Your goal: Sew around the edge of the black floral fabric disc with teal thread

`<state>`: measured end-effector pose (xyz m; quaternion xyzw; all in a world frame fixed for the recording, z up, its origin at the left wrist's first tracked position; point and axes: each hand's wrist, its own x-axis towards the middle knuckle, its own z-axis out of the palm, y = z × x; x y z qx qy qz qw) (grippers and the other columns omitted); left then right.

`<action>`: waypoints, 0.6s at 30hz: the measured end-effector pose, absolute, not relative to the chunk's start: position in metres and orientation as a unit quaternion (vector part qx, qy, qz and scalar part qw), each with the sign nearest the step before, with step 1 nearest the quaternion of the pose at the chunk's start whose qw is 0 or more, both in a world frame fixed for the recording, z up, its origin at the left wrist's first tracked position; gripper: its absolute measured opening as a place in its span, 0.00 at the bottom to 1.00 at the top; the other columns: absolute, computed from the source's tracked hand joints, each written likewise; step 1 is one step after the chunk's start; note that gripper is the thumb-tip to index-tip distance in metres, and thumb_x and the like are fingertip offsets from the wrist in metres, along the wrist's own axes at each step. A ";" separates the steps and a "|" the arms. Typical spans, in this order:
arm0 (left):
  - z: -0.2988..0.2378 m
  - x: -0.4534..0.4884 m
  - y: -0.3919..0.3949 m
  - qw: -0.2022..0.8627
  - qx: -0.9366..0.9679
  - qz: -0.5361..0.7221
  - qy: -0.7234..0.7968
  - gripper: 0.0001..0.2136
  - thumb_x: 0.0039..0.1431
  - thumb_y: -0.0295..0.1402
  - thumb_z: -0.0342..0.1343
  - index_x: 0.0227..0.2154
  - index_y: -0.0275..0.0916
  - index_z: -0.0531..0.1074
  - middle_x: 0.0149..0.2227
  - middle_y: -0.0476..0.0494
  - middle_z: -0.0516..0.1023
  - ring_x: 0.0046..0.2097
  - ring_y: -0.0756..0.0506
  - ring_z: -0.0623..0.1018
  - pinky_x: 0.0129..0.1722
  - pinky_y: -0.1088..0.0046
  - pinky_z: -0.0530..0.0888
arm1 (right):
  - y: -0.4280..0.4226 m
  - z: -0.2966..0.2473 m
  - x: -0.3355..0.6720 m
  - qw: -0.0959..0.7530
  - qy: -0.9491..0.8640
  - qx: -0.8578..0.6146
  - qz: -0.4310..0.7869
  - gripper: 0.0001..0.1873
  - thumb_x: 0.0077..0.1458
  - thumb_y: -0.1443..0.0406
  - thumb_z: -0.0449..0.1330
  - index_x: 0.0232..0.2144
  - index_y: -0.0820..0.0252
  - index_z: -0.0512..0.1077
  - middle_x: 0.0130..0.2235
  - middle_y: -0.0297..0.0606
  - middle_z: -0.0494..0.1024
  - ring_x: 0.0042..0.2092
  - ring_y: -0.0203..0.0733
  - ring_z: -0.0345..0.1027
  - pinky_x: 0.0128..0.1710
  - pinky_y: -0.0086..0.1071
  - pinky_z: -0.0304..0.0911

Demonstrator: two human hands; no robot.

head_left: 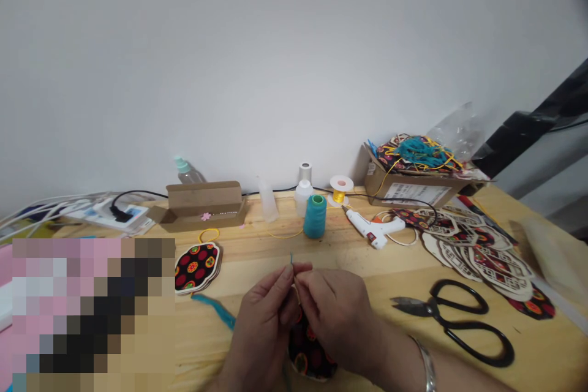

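Observation:
My left hand [266,318] is closed in a pinch, with the short end of a teal thread [291,258] poking up between its thumb and finger. Close against it, my right hand [342,312] is also closed, thumb and fingers pressed together; whatever they hold is hidden. Below both hands lies a black fabric piece with red and orange flower patterns [310,352], partly covered by them. A teal tassel or bundle of strands [215,307] lies left of my left hand. Behind the hands stands a teal thread cone [315,219].
Black-handled scissors [432,309] lie open at right, near fanned-out patterned pieces [487,254]. Further back are a white glue gun [374,226], a yellow cord spool [340,191], and a full cardboard box [413,187]. Patterned pieces [197,266] and an open carton [204,205] are left.

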<state>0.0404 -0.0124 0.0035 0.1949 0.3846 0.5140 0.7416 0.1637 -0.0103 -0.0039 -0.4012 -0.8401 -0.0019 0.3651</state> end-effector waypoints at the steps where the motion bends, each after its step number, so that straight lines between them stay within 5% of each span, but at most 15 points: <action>1: 0.004 0.040 -0.012 0.743 0.192 0.513 0.384 0.11 0.51 0.34 0.58 0.33 0.32 0.77 0.13 0.59 0.51 0.18 0.57 0.50 0.18 0.82 0.51 | -0.010 -0.004 0.164 0.364 -0.841 -0.399 -0.003 0.08 0.57 0.72 0.49 0.27 0.62 0.65 0.24 0.34 0.68 0.25 0.37 0.59 0.25 0.32 0.47; 18: 0.006 0.042 -0.013 0.740 0.187 0.515 0.391 0.11 0.51 0.35 0.59 0.32 0.31 0.77 0.12 0.59 0.53 0.18 0.57 0.51 0.18 0.83 0.52 | -0.010 -0.003 0.164 0.339 -0.852 -0.399 0.009 0.10 0.57 0.72 0.48 0.26 0.62 0.65 0.24 0.34 0.69 0.26 0.36 0.59 0.25 0.32 0.50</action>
